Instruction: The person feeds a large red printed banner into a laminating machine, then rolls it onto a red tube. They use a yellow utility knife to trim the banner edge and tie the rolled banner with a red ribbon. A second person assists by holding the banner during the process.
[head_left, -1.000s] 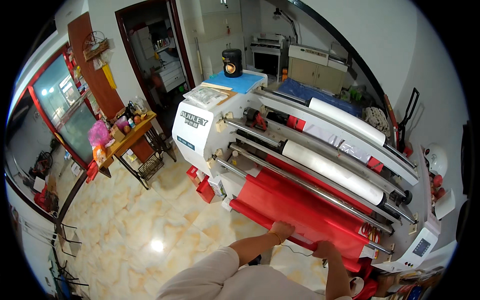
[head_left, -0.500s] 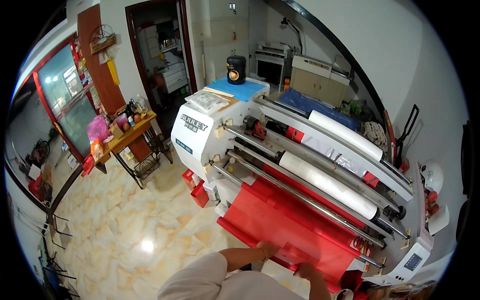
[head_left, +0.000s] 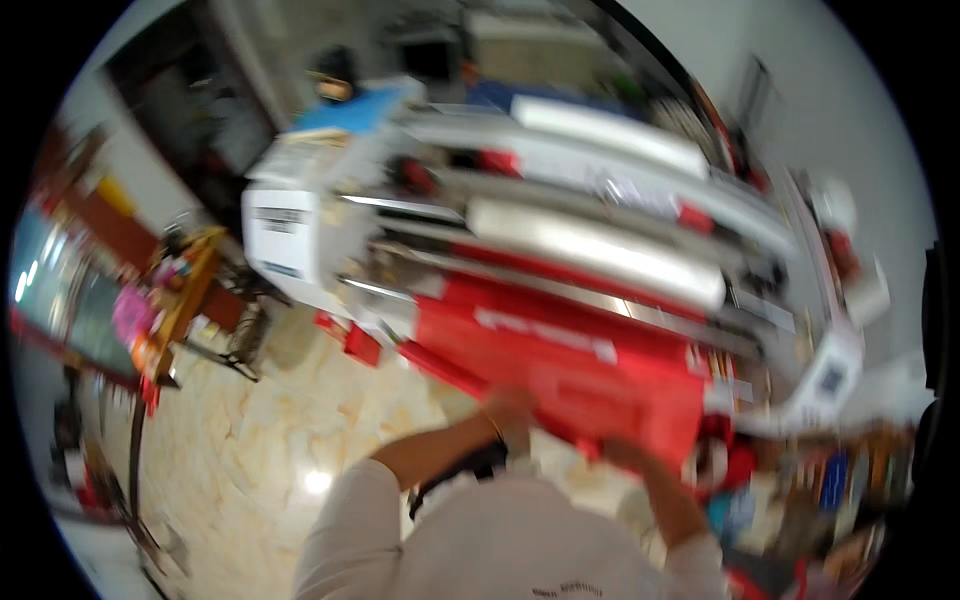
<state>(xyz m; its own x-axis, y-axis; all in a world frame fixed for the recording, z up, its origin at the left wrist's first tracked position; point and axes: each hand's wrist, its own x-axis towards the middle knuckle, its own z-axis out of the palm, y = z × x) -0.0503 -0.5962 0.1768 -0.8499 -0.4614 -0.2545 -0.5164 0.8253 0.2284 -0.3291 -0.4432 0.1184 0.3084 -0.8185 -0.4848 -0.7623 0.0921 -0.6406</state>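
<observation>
A wide white roller machine [head_left: 280, 230] carries white rolls [head_left: 590, 250] and metal bars, with a red sheet [head_left: 640, 390] hanging over its front. A pale strip [head_left: 540, 335] shows across the red surface. My left hand [head_left: 508, 408] is at the rolled lower edge [head_left: 445, 370] of the sheet, near its middle. My right hand [head_left: 615, 450] touches that edge farther right. The picture is smeared by motion, so the fingers of both hands cannot be made out.
A wooden table [head_left: 200, 290] with assorted items stands left, near a doorway [head_left: 180, 100]. Red bags [head_left: 360, 340] sit by the machine on the tiled floor [head_left: 250, 430]. Cluttered objects [head_left: 830, 480] lie at lower right; a blue mat [head_left: 360, 115] tops the machine's left end.
The view has swung, putting the machine higher in the picture and blurring it. A pale strip has come into sight on the red sheet. Both hands remain at its rolled edge.
</observation>
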